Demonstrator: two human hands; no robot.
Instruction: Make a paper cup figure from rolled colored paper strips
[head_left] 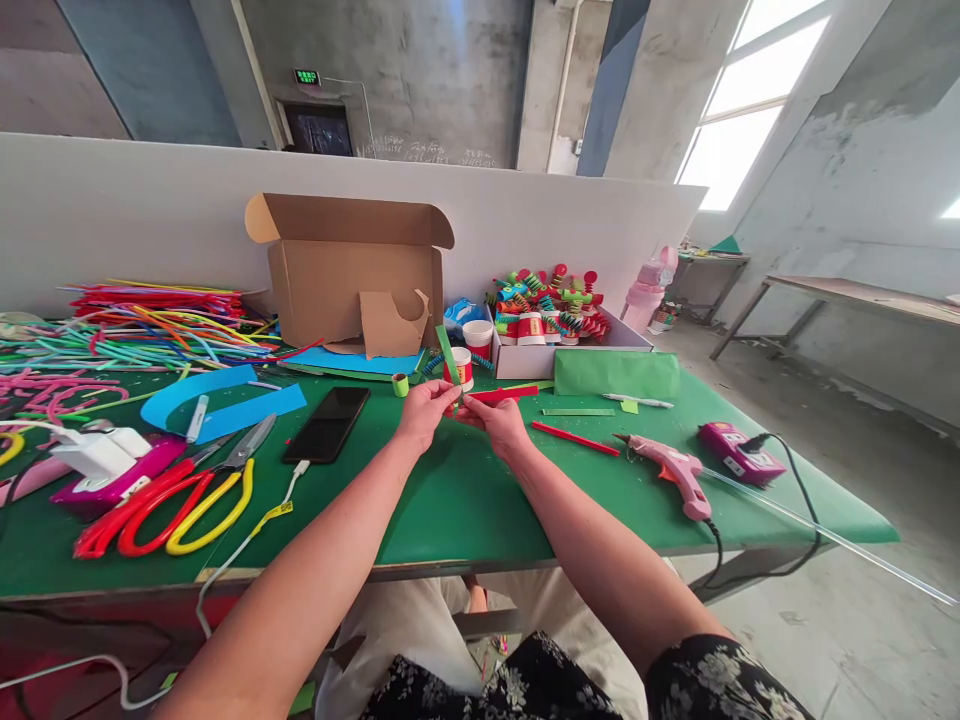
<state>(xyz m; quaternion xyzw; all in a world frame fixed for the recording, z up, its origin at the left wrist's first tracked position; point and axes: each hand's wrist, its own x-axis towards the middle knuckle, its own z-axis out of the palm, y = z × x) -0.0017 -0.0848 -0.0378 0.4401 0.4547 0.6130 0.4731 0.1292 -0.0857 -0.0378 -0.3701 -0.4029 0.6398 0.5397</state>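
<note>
My left hand (424,412) and my right hand (496,416) meet over the middle of the table, fingertips pinched together. From between them a narrow green paper strip (448,353) slants up, its lower end in the fingers. Red strips (517,392) show just behind my right hand; whether its fingers touch them I cannot tell. A red and white paper cup (460,370) stands right behind the fingertips, with blue coiled pieces at its sides. Left of it is a small green paper roll (400,385).
A box of finished cup figures (551,325) and an open cardboard box (360,270) stand behind. Pipe cleaners (165,325), scissors (225,490) and a phone (328,425) lie left. To the right are a red stick (575,438), a pink glue gun (675,475) and a power strip (741,453).
</note>
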